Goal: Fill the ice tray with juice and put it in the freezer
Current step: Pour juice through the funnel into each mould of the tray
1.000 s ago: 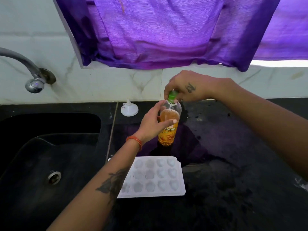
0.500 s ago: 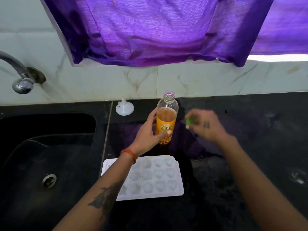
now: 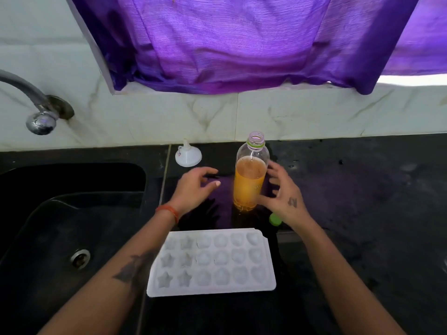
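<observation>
Uncapped juice bottle (image 3: 250, 180) upright on black tabletop (image 3: 362, 213). Right hand (image 3: 281, 192) spread beside it, contact unclear. Left hand (image 3: 197, 187) loose, apart, holding nothing. Green cap (image 3: 274, 219) by right wrist. White ice tray (image 3: 212, 262) nearer, unfilled.

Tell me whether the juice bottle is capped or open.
Open: the juice bottle shows a bare threaded neck, and the green cap lies on the counter.

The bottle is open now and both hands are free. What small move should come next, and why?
Probably the right hand should grip the bottle, which it already nearly touches. The cap lies on the counter, the bottle stands open, and the tray cells look empty. The left hand is further from the bottle.
</observation>
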The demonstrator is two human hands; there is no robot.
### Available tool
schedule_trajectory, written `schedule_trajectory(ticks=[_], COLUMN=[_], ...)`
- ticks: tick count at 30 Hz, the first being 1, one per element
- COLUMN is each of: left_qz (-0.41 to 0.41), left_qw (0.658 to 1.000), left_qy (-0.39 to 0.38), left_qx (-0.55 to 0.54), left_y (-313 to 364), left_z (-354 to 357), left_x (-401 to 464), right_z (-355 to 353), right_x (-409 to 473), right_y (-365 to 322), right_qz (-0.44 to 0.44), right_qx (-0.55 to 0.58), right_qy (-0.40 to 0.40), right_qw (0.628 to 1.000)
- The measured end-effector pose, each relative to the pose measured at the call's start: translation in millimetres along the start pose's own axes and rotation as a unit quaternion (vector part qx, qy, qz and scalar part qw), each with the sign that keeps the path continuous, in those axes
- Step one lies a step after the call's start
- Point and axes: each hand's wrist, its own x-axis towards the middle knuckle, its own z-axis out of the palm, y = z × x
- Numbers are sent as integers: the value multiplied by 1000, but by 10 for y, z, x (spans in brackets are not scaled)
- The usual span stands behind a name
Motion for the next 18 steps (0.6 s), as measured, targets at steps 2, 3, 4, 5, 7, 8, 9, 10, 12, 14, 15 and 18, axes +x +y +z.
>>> schedule_trajectory(ticks=[2,3,4,5,7,8,9,10,12,14,15,18], left_qz=[39,60,79,97,125,134,138,142,152,149,138,95], left_qw=[995,988,979,968,931,898,859,817,732,650,619,582], left_qy=[15,18,20,21,2,-22,-49,-76,-124,-163,-178,-220], left_qx=[91,140,186,230,343,418,491,553,653,727,752,777], left_y=[-61,-83,-98,-105,-118,-121,-120,-119,-132,-145,-140,-88], left_z=[-105,-151,-195,-230,-292,-321,-344,-365,-382,-374,-368,-363], left_x=[182,280,380,481,678,777,871,956,1112,1254,1317,1419], right_z=[86,140,199,257,357,396,427,451,480,491,491,485], right_x=[70,107,143,171,208,218,223,227,234,250,257,276], right_y=[-118,-156,-184,-197,-189,-169,-145,-123,-88,-61,-49,0], right_qz=[-16,-24,-28,-33,-45,-49,-50,-48,-44,-39,-35,-30], right_qx=[76,102,121,132,145,151,154,153,147,133,126,121], right_qy=[7,9,13,22,54,72,87,99,114,121,122,118], right_qw=[997,994,992,990,987,985,983,982,982,983,984,985])
